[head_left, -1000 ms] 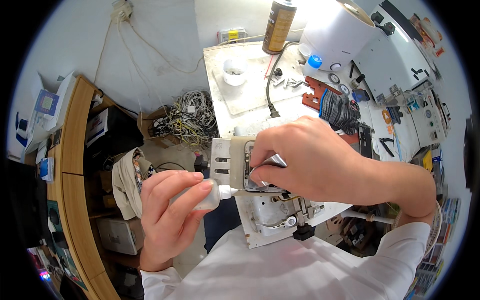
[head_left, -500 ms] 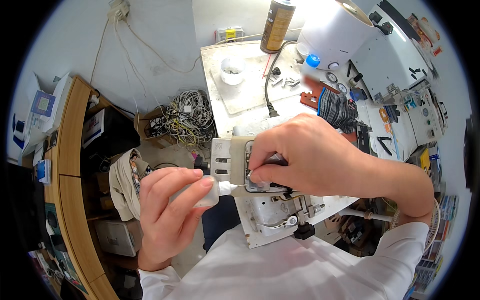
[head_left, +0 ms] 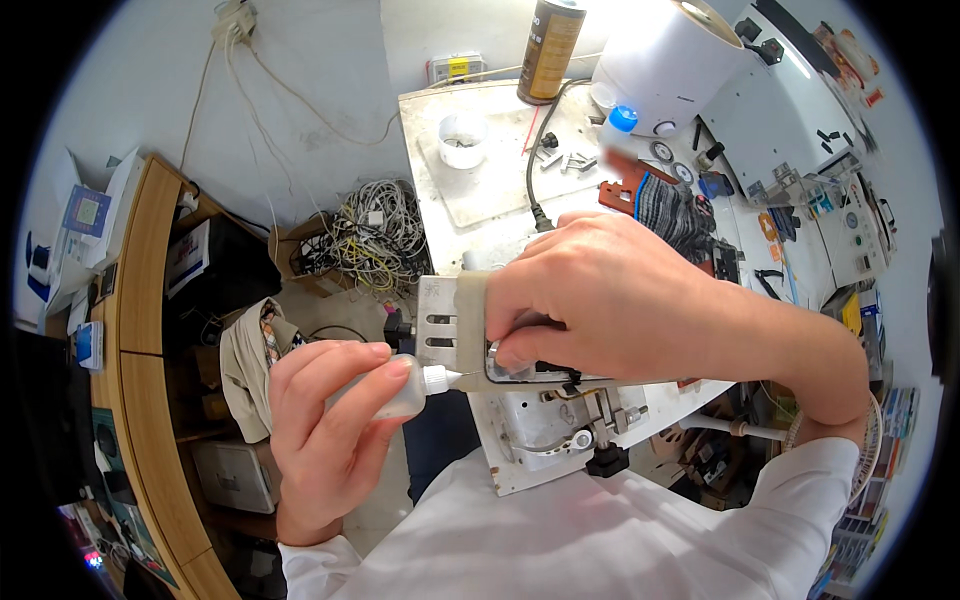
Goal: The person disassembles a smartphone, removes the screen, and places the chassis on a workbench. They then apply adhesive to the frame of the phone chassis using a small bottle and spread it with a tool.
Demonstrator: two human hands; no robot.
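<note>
Left hand [head_left: 325, 420] grasps the squeeze bottle [head_left: 405, 398] just off the counter's [head_left: 450, 240] left edge; likely light and soft, best held by its body; whether the right hand [head_left: 595, 295] grasps anything, I cannot tell

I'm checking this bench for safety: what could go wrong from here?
The bottle in the left hand has its thin needle tip close to the right hand: a slip might prick a finger. Squeezing could also drip any contents onto the black-framed device or the metal fixture.
</note>
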